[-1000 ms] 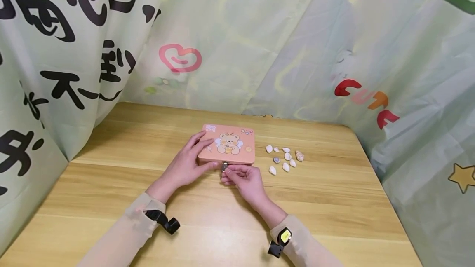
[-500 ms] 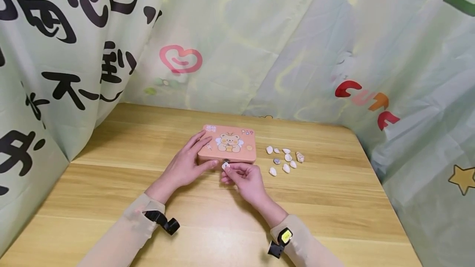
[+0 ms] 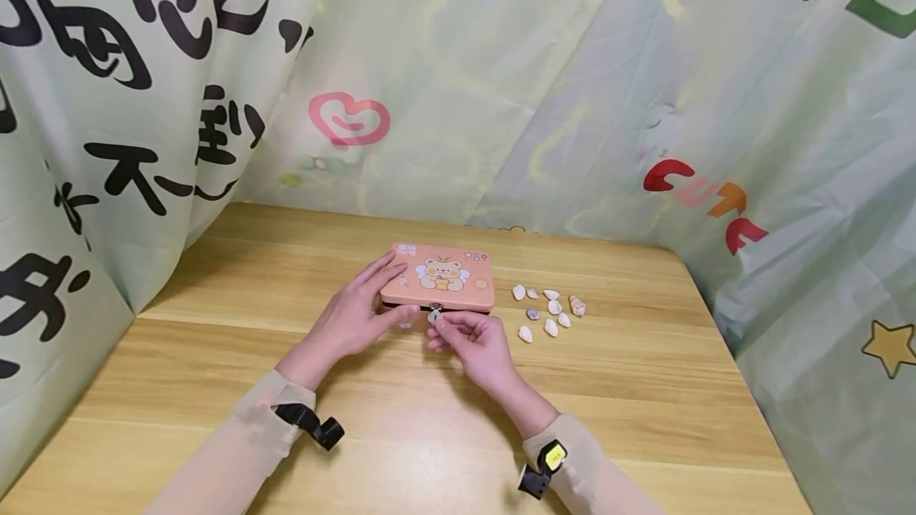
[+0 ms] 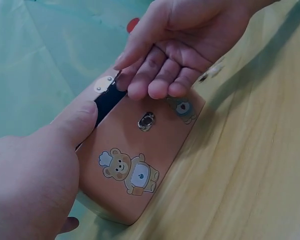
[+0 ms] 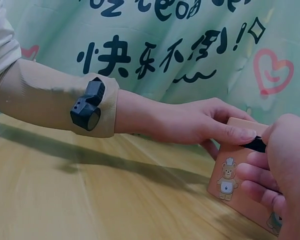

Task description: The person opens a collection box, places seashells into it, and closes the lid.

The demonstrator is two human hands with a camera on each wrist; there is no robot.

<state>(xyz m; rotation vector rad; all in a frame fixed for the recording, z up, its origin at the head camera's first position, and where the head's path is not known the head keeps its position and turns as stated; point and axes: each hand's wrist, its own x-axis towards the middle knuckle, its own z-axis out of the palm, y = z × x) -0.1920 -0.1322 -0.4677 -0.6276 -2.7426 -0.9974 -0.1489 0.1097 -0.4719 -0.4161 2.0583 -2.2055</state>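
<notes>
A pink tin box (image 3: 465, 276) with a bear on its hinged lid sits near the middle of the table. My left hand (image 3: 347, 316) holds the lid's left side, fingers over the top and thumb at the front edge. My right hand (image 3: 479, 344) pinches the small metal latch (image 3: 435, 315) at the lid's front between thumb and index finger. A dark gap (image 4: 106, 104) shows between lid and body in the left wrist view. Below it, the metal catch (image 4: 146, 121) on the body stands free of the latch. The inside is hidden.
Several small white shells (image 3: 551, 328) lie on the wooden table (image 3: 644, 388) right of the box, with a brownish conch-like shell (image 3: 576, 306) and a grey striped one (image 3: 533, 314). A printed curtain (image 3: 458, 102) hangs behind and along both sides.
The latch has swung up off its catch in my right fingers. The lid's front edge has risen slightly, opening a thin dark gap. The shells have not moved.
</notes>
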